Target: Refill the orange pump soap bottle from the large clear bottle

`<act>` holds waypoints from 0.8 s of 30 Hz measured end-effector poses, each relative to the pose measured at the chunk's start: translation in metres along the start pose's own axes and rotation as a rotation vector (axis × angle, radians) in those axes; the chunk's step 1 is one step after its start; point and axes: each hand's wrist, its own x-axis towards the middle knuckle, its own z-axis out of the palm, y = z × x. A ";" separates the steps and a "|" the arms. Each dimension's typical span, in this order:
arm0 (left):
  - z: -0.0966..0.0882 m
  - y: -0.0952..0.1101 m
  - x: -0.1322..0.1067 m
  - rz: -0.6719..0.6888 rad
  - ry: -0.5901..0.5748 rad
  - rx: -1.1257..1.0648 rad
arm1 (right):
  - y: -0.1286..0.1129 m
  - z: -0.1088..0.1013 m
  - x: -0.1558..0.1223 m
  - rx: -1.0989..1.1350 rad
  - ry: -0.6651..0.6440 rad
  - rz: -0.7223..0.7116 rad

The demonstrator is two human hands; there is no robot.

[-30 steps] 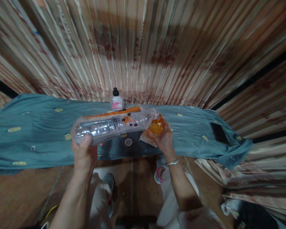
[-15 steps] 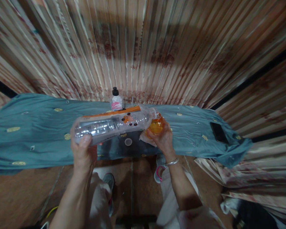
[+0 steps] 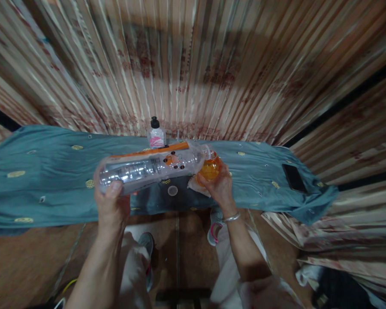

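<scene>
My left hand (image 3: 112,201) grips the base end of a large clear plastic bottle (image 3: 148,168) with an orange label, held on its side above the table. The bottle's open mouth points right, over a small glass (image 3: 209,168) of orange liquid. My right hand (image 3: 219,187) is wrapped round that glass and holds it just above the teal cloth (image 3: 51,180). A crumpled tissue (image 3: 193,187) lies under the right hand.
A small bottle with a black cap and pink label (image 3: 156,136) stands at the back of the table. A round cap (image 3: 173,190) lies on the cloth near its front edge. A black phone (image 3: 293,177) rests at the right end. Striped curtains hang behind.
Hands, bottle and glass keep the same pose. The whole view has only drifted slightly.
</scene>
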 end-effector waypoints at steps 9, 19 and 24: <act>0.000 0.000 0.000 -0.001 0.006 -0.003 | 0.000 0.000 0.000 0.001 -0.002 -0.008; 0.001 -0.001 0.001 -0.011 0.023 -0.005 | 0.000 0.000 -0.001 -0.004 -0.013 0.018; 0.003 0.002 -0.001 -0.020 0.018 -0.009 | -0.002 -0.002 0.000 -0.007 -0.021 0.026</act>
